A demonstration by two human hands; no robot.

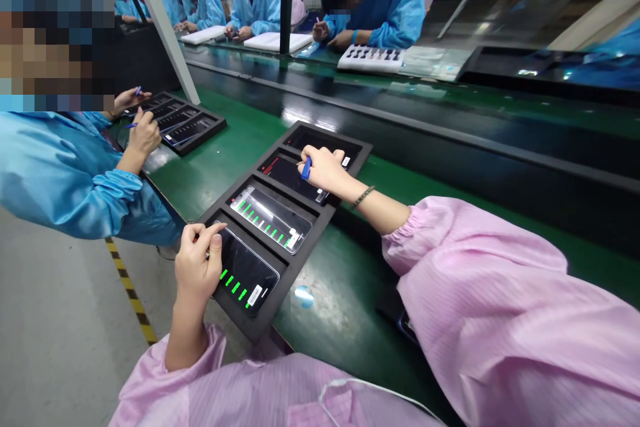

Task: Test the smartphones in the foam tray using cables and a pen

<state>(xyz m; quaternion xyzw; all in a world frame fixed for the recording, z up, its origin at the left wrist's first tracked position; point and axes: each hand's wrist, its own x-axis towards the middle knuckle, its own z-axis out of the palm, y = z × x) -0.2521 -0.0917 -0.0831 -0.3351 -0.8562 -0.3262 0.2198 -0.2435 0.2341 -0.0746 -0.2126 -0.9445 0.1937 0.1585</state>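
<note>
A black tray (pixel 320 223) lies on the green bench and holds several phones in a row. My left hand (pixel 197 265) rests on the left edge of the nearest phone (pixel 246 275), fingers curled against it; its screen shows green bars. My right hand (pixel 325 169) is closed round a blue stylus (pixel 306 167), whose tip touches the dark screen of the third phone (pixel 290 177). Between them lies a second phone (pixel 273 218) with green bars on a pale screen. Both my sleeves are pink.
A person in a blue coat on my left works with a stylus on another black phone tray (pixel 193 127). A dark conveyor belt (pixel 450 113) runs behind my tray. Across it, people in blue sit at white trays (pixel 371 58). A slanted white post (pixel 160 20) stands left.
</note>
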